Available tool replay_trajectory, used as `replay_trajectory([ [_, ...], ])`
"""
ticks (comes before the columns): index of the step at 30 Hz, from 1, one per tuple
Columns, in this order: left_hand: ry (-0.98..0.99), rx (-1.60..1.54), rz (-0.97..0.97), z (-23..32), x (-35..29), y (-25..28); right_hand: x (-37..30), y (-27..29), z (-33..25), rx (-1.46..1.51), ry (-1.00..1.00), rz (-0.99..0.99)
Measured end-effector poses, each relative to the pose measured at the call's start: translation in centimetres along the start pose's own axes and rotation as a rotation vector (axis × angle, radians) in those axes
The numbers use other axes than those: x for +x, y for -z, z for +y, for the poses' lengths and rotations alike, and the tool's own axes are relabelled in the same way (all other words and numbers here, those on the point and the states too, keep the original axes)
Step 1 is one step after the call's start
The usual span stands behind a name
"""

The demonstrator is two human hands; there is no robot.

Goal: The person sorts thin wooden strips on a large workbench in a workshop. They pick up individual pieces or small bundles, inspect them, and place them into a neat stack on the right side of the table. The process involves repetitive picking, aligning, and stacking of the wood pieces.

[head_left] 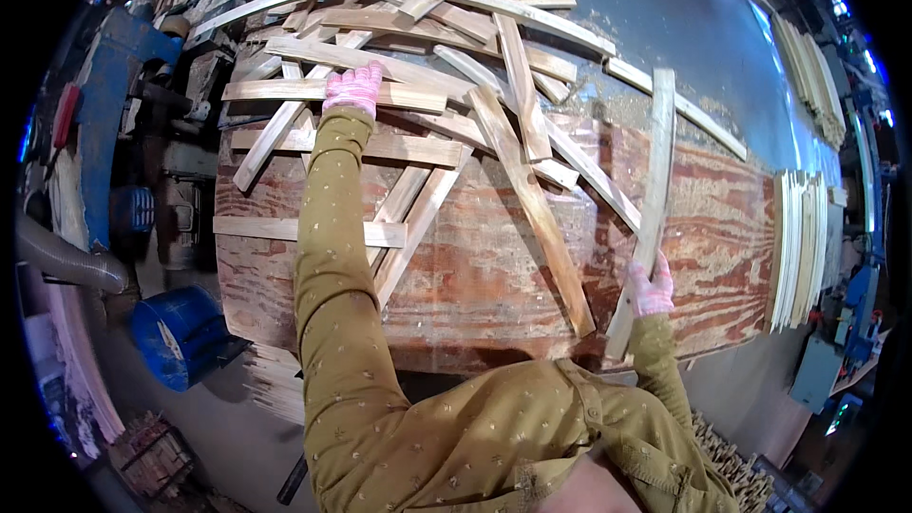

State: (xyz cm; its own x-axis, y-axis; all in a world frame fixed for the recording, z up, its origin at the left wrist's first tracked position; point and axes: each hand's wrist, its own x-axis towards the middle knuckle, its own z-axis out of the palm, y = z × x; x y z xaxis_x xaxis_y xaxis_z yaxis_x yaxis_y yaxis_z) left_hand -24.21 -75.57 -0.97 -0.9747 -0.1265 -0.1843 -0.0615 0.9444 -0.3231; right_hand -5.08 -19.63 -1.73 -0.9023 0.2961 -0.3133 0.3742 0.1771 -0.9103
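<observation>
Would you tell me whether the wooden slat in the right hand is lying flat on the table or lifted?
Lifted at the near end: the right hand grips the wooden slat near its lower end, past the table edge; its far end crosses other slats.

left arm: stretched far forward, gloved left hand (352, 89) palm-down, fingers flat | right arm: bent, gloved right hand (651, 287) fingers curled closed near table's near edge

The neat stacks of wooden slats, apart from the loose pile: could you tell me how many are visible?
2: one stack stands at the table's right edge, another lies farther back along the right. More may be hidden beyond the picture's rim.
</observation>
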Motion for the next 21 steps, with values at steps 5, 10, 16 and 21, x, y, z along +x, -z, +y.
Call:
replay_trajectory([
  [5, -0.292, 0.203, 0.571, -1.4, -3.9, -3.1, 0.0, -3.9, -0.8, 0.109, 0.07, 0.018],
  [10, -0.351, 0.418, 0.51, -5.9, -9.0, 9.6, 0.5, -1.9, -7.0, 0.041, 0.166, 0.127],
  [16, -0.094, 0.519, 0.247, -11.0, -17.7, 23.3, 1.1, 0.6, -9.4, 0.214, 0.229, 0.107],
  [21, 0.324, -0.153, 0.081, -1.1, -26.8, 24.7, -1.2, -2.4, -8.3, 0.278, 0.014, -0.144],
])
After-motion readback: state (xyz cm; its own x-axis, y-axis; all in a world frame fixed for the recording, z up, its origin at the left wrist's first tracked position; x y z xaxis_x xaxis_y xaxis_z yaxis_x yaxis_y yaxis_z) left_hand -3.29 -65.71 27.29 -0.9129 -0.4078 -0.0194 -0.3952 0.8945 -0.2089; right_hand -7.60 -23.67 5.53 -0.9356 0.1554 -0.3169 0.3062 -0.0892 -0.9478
